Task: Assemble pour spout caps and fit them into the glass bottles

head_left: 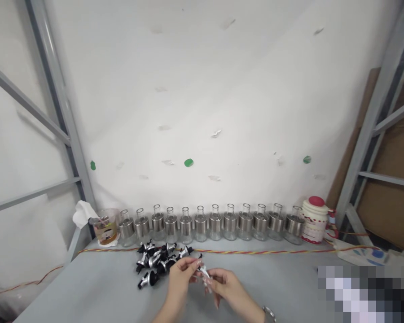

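Note:
In front of me, above the grey tabletop, my left hand [183, 272] and my right hand [228, 285] are close together, fingers pinched on one small bottle pourer [204, 272]. It looks silvery white with a dark end near the left fingertips. Fingers cover part of it, and its details are blurred. Just left of my left hand lies a loose pile of silver-and-black bottle pourers [155, 259]. Behind stands a row of several clear glass bottles [215, 222] with metal sleeves, their necks uncovered.
A twisted red-yellow cord [256, 252] crosses the grey table [114, 287] before the bottles. At the row's left end is a cup with amber liquid [106, 231]; at its right, a white canister with a red knob [314, 222]. A white power strip [360, 253] lies right.

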The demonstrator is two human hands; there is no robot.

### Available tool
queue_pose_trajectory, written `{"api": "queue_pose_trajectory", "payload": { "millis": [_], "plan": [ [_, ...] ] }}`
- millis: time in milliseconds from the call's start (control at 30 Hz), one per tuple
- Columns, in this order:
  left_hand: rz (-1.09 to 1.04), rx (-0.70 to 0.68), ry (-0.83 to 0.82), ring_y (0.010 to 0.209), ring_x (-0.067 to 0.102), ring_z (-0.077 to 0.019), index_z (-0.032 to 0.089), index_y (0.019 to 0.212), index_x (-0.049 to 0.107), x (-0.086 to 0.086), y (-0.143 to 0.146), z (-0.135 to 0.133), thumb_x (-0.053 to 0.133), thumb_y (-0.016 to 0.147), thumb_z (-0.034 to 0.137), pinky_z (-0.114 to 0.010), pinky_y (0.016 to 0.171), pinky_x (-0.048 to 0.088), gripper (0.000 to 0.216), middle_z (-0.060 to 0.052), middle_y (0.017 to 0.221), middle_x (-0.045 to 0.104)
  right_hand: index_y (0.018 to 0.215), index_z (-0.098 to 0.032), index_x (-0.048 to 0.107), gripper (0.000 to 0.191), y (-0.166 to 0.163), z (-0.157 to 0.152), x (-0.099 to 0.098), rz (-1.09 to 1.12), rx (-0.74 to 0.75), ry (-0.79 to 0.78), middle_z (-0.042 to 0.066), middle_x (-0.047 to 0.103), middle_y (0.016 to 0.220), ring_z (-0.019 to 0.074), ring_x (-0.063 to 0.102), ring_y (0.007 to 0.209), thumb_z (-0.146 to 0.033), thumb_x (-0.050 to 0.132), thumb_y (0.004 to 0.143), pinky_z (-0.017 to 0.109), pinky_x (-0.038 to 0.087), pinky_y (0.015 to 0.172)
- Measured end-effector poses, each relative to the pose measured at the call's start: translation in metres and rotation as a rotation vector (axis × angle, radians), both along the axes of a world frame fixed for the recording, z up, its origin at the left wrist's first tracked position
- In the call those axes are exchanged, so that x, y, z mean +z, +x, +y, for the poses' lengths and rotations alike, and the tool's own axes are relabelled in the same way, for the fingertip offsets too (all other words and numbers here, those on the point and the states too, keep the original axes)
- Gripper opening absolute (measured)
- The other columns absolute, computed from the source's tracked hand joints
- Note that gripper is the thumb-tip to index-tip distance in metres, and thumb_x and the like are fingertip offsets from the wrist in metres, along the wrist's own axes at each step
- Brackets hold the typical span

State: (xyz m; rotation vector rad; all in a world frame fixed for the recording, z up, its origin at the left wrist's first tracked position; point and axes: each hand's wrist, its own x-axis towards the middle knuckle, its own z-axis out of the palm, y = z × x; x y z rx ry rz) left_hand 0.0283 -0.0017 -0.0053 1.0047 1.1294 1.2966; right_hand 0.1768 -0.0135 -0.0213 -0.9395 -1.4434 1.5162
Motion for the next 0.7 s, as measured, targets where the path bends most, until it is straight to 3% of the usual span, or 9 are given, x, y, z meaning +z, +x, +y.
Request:
{"api": "queue_pose_trajectory", "payload": {
  "millis": [200,367,500,600,700],
  "plan": [
    [-0.027,-0.005,0.004,0.048,0.058,-0.0126,0.013,0.064,0.065,-0.001,0.001,0.001,0.074,0.048,0.043,-0.021,0.045,0.043,0.036,-0.005,0.060,0.068,0.081,-0.010,0.066,0.051,-0.001,-0.002,0.005,0.026,0.013,-0.046,0.002,0.061,0.060,0.0057,0.045,0.034,-0.056,0.065,0.058,0.020,0.039,0.035],
    [0.030,0.014,0.056,0.047,0.056,-0.0127,0.014,0.060,0.063,0.001,0.003,0.001,0.074,0.048,0.042,-0.021,0.046,0.043,0.033,-0.001,0.049,0.062,0.081,-0.009,0.066,0.051,-0.003,-0.005,0.007,0.064,0.026,-0.113,0.004,0.063,0.060,0.0057,0.046,0.033,-0.055,0.064,0.060,0.019,0.038,0.035],
    [0.118,0.016,0.108,0.052,0.058,-0.0161,0.015,0.059,0.064,0.000,0.003,-0.003,0.071,0.054,0.042,-0.025,0.049,0.046,0.029,-0.003,0.052,0.063,0.081,-0.009,0.067,0.050,-0.004,-0.004,0.003,0.057,-0.002,-0.083,0.003,0.061,0.058,0.0060,0.045,0.035,-0.054,0.067,0.057,0.021,0.040,0.038],
    [0.266,0.050,0.225,0.072,0.061,-0.0203,0.019,0.069,0.069,-0.003,0.004,-0.011,0.066,0.063,0.039,-0.028,0.065,0.048,0.021,-0.006,0.072,0.069,0.080,-0.010,0.068,0.051,-0.003,-0.002,0.002,0.035,-0.070,-0.024,0.001,0.057,0.056,0.0071,0.045,0.039,-0.056,0.066,0.056,0.022,0.041,0.040],
    [0.467,0.048,0.371,0.091,0.059,-0.0213,0.024,0.093,0.067,-0.006,0.010,-0.021,0.056,0.073,0.037,-0.030,0.078,0.046,0.026,-0.006,0.098,0.067,0.080,-0.013,0.068,0.049,0.000,-0.002,0.008,0.039,-0.072,0.058,0.002,0.059,0.062,0.0095,0.048,0.046,-0.057,0.065,0.057,0.024,0.045,0.046]
  ]
}}
